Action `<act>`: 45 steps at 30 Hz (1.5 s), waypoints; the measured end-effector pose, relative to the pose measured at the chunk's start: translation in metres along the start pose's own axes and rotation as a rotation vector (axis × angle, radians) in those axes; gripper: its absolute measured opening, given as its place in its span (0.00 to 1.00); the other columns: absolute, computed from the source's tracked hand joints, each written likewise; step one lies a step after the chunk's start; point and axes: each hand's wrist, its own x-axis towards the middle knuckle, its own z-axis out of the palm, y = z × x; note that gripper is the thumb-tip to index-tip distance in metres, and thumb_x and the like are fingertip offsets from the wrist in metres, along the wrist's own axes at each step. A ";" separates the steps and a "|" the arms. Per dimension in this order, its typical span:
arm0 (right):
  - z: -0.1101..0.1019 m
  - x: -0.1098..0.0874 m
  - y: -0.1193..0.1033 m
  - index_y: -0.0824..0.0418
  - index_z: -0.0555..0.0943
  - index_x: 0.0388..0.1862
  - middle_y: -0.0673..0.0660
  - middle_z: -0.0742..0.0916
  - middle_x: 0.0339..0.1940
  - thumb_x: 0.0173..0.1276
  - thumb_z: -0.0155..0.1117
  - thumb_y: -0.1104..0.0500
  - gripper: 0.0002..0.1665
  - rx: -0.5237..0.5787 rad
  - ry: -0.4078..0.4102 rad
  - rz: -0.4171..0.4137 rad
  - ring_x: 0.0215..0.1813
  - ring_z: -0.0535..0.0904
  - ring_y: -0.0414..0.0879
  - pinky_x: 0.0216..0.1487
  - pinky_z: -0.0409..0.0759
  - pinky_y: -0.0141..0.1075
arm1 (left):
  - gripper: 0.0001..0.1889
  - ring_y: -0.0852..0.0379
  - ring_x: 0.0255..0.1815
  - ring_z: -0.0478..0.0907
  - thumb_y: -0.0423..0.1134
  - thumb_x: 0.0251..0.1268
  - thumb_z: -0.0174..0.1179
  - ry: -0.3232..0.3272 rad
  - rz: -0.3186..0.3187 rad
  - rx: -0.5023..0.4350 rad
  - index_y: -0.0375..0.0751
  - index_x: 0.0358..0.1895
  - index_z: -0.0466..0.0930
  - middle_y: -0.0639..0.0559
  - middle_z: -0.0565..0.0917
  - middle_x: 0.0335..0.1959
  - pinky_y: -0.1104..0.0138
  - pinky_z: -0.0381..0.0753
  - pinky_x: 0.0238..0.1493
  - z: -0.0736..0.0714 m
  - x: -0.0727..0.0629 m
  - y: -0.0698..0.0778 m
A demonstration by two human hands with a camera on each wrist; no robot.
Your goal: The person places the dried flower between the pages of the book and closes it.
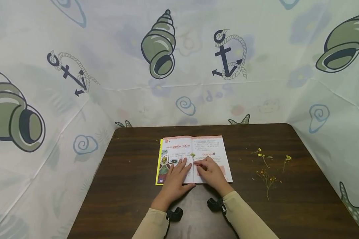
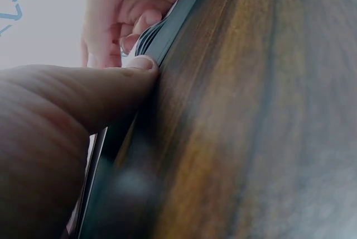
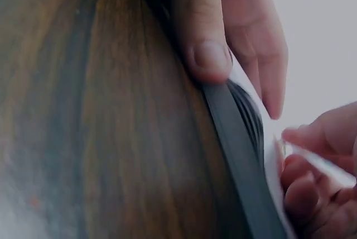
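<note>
An open book point(image 1: 209, 146) with printed pages lies on the table. My left hand point(image 1: 176, 176) rests on the left page, fingers spread; its thumb point(image 2: 128, 77) touches the book's lower edge by the spine. Along the middle fold lies a small flower sprig point(image 1: 192, 155) with a yellow-green head. My right hand point(image 1: 211, 172) is over the right page, thumb and forefinger pinched together at the fold, just below the flower head. In the right wrist view, these fingertips point(image 3: 301, 138) hold something thin and pale, seemingly the sprig's stem, mostly hidden.
Several loose yellow flower sprigs point(image 1: 269, 181) lie on the dark wooden table point(image 1: 125, 186), right of the book. A patterned cloth point(image 1: 197, 66) hangs behind and at both sides. Black wrist cameras point(image 1: 175, 214) sit at both cuffs.
</note>
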 end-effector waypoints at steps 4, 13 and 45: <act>-0.007 -0.009 0.005 0.52 0.92 0.54 0.48 0.85 0.41 0.77 0.71 0.62 0.11 0.078 0.029 -0.081 0.41 0.79 0.38 0.45 0.80 0.31 | 0.42 0.46 0.93 0.49 0.63 0.71 0.70 -0.003 0.008 -0.003 0.61 0.85 0.67 0.49 0.55 0.92 0.38 0.46 0.90 0.001 0.000 0.000; -0.040 -0.032 0.022 0.55 0.92 0.54 0.49 0.90 0.55 0.73 0.75 0.67 0.14 -0.081 0.037 -0.246 0.60 0.85 0.45 0.62 0.87 0.42 | 0.38 0.43 0.93 0.49 0.62 0.72 0.70 0.016 0.037 0.002 0.66 0.82 0.71 0.47 0.55 0.92 0.36 0.46 0.90 0.001 0.002 -0.001; -0.106 -0.039 0.058 0.52 0.86 0.69 0.59 0.83 0.76 0.70 0.77 0.65 0.29 -0.073 -0.208 -0.111 0.83 0.71 0.66 0.83 0.69 0.58 | 0.46 0.42 0.91 0.56 0.56 0.65 0.77 0.045 0.048 -0.059 0.44 0.83 0.69 0.44 0.63 0.89 0.39 0.55 0.88 -0.005 0.000 0.001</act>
